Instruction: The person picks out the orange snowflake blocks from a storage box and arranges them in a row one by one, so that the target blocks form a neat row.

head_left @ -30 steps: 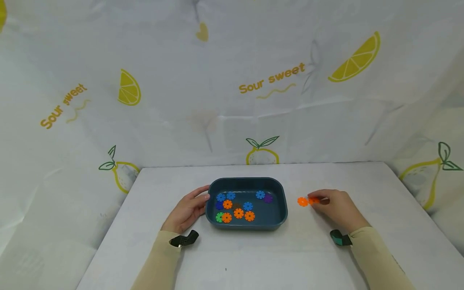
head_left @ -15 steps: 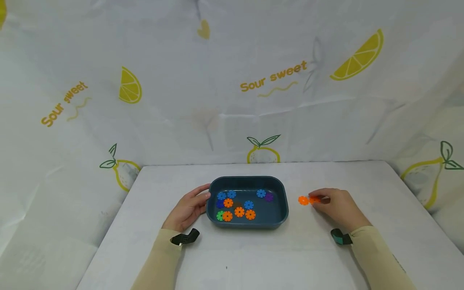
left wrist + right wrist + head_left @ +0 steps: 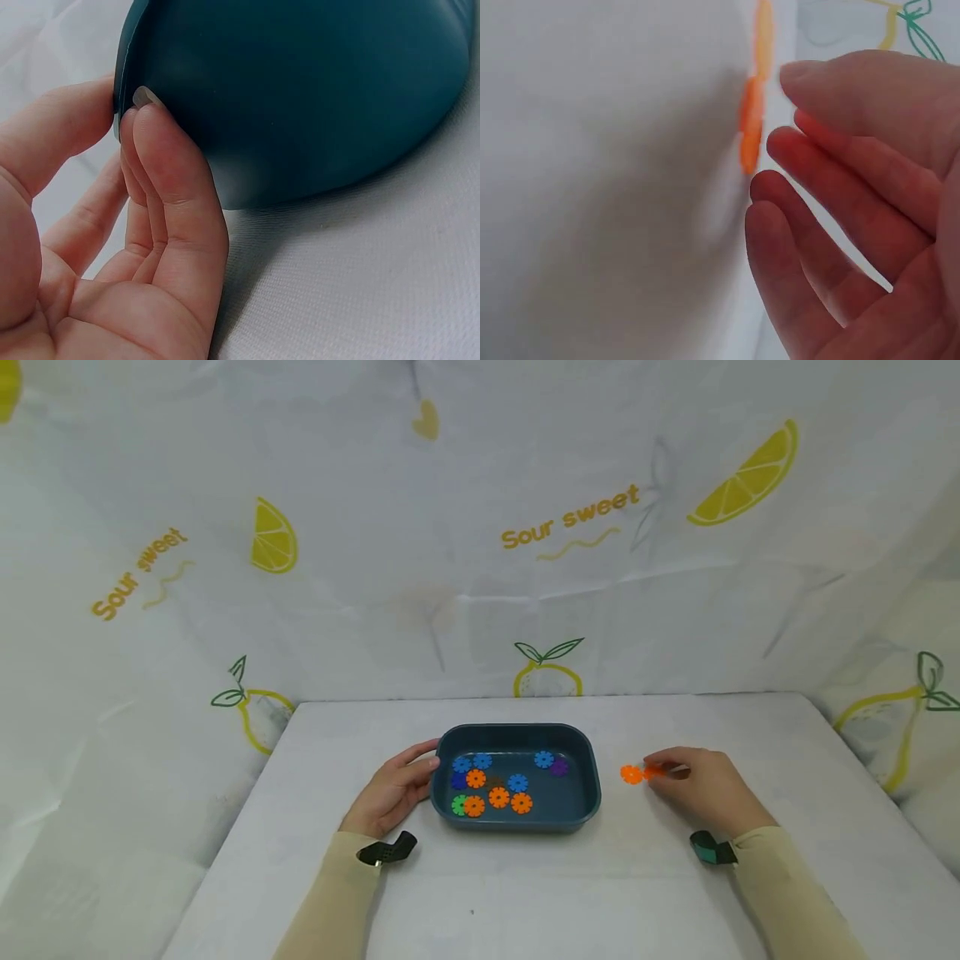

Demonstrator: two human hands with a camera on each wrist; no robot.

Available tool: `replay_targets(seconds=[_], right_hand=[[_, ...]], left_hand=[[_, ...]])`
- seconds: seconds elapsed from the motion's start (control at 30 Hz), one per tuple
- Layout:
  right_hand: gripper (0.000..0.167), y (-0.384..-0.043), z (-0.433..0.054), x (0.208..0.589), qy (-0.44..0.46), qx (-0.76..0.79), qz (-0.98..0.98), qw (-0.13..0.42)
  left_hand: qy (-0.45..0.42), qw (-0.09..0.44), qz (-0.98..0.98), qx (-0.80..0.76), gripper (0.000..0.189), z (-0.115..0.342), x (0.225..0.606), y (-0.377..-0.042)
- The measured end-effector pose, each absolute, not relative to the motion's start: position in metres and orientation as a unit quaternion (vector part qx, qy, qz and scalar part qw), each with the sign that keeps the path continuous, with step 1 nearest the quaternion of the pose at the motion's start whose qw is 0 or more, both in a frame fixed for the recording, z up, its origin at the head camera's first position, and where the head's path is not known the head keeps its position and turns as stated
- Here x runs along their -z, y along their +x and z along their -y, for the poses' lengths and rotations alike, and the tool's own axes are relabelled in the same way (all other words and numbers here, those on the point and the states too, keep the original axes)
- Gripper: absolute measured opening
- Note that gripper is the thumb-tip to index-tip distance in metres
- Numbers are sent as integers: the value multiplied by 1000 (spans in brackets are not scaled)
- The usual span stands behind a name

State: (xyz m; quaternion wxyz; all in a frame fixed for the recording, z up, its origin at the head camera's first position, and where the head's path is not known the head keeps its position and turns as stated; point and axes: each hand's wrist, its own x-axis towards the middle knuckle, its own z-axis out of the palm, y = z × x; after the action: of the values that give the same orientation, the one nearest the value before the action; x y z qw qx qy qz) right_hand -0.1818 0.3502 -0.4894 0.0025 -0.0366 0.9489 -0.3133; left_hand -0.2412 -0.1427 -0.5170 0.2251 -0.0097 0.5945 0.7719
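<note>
The right hand (image 3: 701,785) partly covers one orange disc (image 3: 652,772) on the right side of the table (image 3: 570,893); in the right wrist view the discs appear blurred and edge-on, the upper one cut off by the frame. A brown disc (image 3: 496,783) nearly sinks into the dark tray (image 3: 517,826), and the left wrist view shows only the tray's outer wall, not its contents. Both sleeves (image 3: 330,902) run off the near edge.

Compared with half a second ago, the whole head view, wall print included, has slid slightly rightward; hands, tray and discs otherwise keep the same arrangement.

The partly covered disc lies at the right hand's fingertips, with another orange disc (image 3: 632,774) just left of it. That hand's fingers are loosely bent; whether they pinch the disc cannot be told. The left hand (image 3: 393,789) grips the left end of the tray, which holds the brown disc among other coloured ones.
</note>
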Motion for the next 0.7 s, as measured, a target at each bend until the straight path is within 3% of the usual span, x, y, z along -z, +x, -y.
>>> replay_targets(seconds=[0.2,0.43,0.7], right_hand=[[32,-193,-335,469,-80,320,-944,-6],[30,-221,-284,425,-152,307,-940,-4],[28,-248,-199,398,-267,255,-926,71]], left_hand=[[-10,218,-596,-773,57,144,516,-241],[-3,216,-598,-772,56,144,517,-242],[1,214,-599,-771,58,146,515,-241]])
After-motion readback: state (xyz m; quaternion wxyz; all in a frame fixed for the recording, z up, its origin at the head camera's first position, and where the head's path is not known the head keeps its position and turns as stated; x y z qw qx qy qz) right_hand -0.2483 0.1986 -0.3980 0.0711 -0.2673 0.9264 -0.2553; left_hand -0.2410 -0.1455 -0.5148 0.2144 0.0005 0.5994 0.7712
